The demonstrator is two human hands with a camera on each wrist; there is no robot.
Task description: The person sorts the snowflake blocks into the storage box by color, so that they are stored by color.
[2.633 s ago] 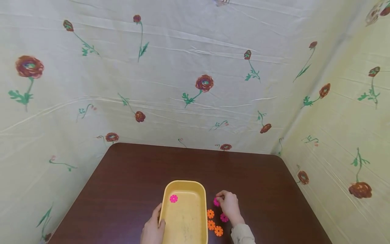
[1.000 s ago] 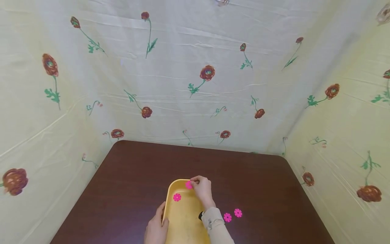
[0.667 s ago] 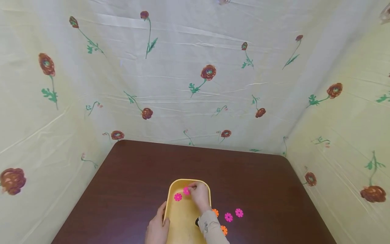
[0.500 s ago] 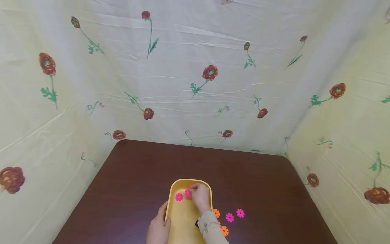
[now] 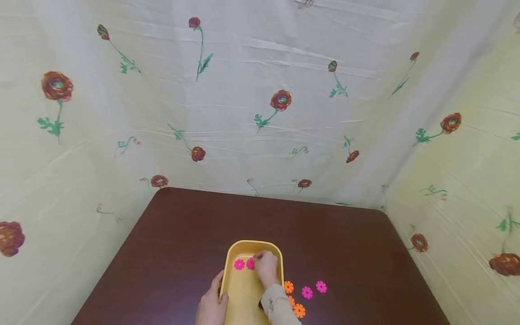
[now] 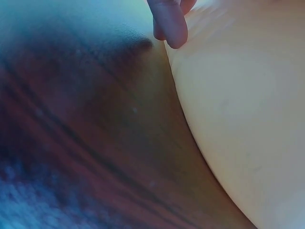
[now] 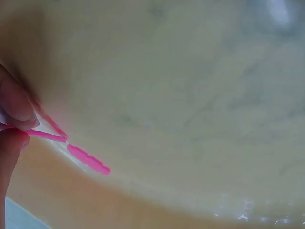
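A yellow tray lies near the front of the brown table. My left hand grips its left rim, thumb over the edge; in the left wrist view a fingertip touches the tray's outer wall. My right hand is inside the tray at its far end and pinches a pink flower-shaped disc. The right wrist view shows that disc edge-on between finger and thumb, low over the tray floor. A second pink disc lies flat just to its left.
Right of the tray lie three orange discs and two pink discs on the table. Flowered cloth walls close in the table's far, left and right sides.
My right hand took a pink disc from the table right of the tray, carried it over the tray's far end and lowered it beside the disc lying there. The left hand stayed put.
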